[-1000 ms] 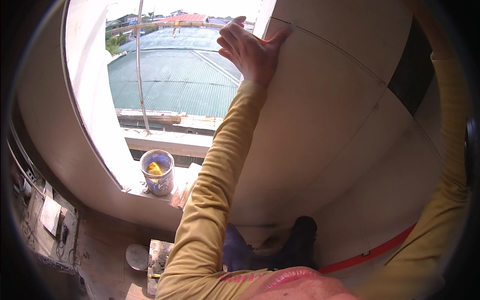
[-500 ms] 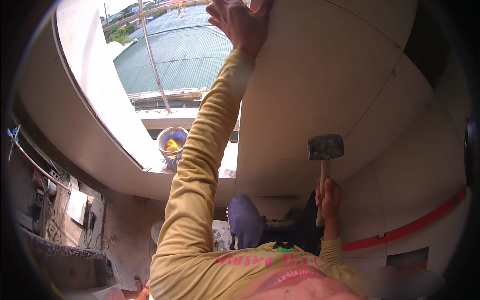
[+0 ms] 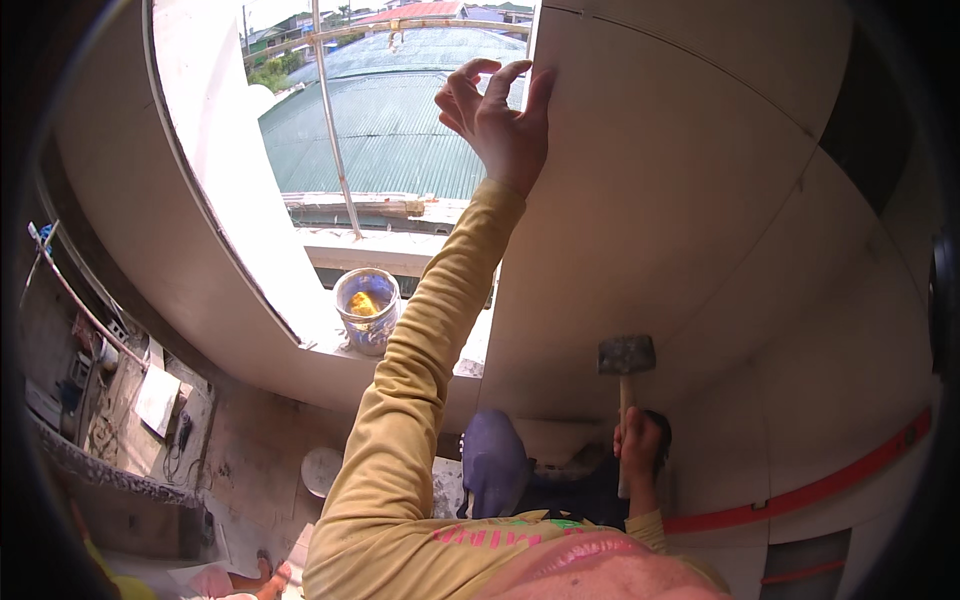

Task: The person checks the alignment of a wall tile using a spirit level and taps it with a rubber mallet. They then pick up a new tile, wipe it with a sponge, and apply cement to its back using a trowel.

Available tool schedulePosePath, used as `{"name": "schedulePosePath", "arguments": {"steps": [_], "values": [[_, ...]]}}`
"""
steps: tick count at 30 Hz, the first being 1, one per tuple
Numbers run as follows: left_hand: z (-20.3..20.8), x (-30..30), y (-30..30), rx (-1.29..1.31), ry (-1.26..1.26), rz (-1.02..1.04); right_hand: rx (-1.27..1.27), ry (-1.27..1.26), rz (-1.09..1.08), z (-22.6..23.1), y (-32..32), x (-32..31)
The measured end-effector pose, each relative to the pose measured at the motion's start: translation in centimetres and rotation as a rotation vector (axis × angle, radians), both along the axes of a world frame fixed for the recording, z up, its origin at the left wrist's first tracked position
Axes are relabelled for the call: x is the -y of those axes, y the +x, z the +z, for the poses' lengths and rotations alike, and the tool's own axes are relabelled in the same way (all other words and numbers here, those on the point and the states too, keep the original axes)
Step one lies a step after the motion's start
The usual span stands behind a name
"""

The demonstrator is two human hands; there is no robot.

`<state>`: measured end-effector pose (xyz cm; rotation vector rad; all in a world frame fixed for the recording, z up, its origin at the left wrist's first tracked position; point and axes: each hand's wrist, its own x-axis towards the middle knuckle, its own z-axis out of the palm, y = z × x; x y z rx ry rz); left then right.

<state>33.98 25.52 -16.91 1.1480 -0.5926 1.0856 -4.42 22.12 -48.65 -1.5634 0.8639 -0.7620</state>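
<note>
large wall tile smooth, matt off-white. mallet: dull grey rubbery head, pale wooden handle. bucket clear glossy plastic, smeared. sleeve yellow knit cloth. roof ribbed green metal.

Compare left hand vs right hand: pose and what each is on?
The left hand is raised high with the arm stretched out, fingers spread against the edge of the large wall tile; the right hand sits low near the body. The left hand holds nothing; the right hand is closed around the handle of a mallet, head up. Both are bare.
</note>
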Motion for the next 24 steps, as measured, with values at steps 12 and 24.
{"name": "schedulePosePath", "arguments": {"steps": [12,24], "values": [[-0.8,-0.8,-1.3,-0.044,0.021,-0.084,0.026,-0.016,-0.020,0.6,0.6,-0.6],[-1.5,-0.2,-0.2,-0.013,-0.084,-0.130,0.031,-0.018,-0.063,0.9,2.3,0.0]]}}
